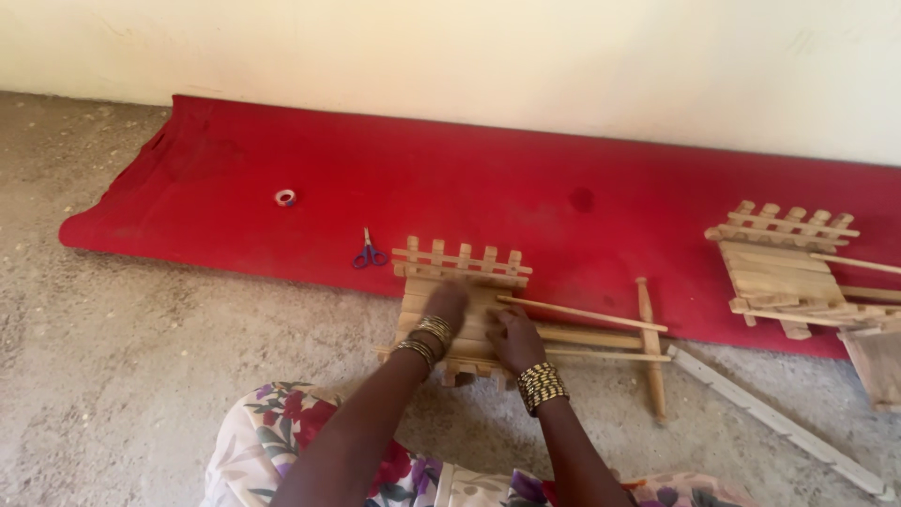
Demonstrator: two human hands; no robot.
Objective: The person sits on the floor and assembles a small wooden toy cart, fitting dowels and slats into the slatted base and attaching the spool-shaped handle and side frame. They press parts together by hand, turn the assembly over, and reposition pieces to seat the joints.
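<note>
Head view: I look down at a small wooden cart (462, 310) lying partly on the red mat (235, 188), partly on the gritty floor (113, 376).
Left hand (446, 305): flat on the slatted bed, fingers together, gripping nothing.
Right hand (513, 336): resting on the bed where the long poles (601, 324) start; whether my fingers pinch a slat I cannot tell.
Doing it well: I judge steady downward pressure and slats kept square matter most.
Railing (460, 260): upright picket row on the far edge.
Crossbar (649, 343): turned stick across the pole ends.
Nearby: scissors (369, 253), tape roll (284, 197), second cart (784, 272) well apart on the right, pale strip (779, 422) on the floor.
In the way: the poles jut out rightward.
</note>
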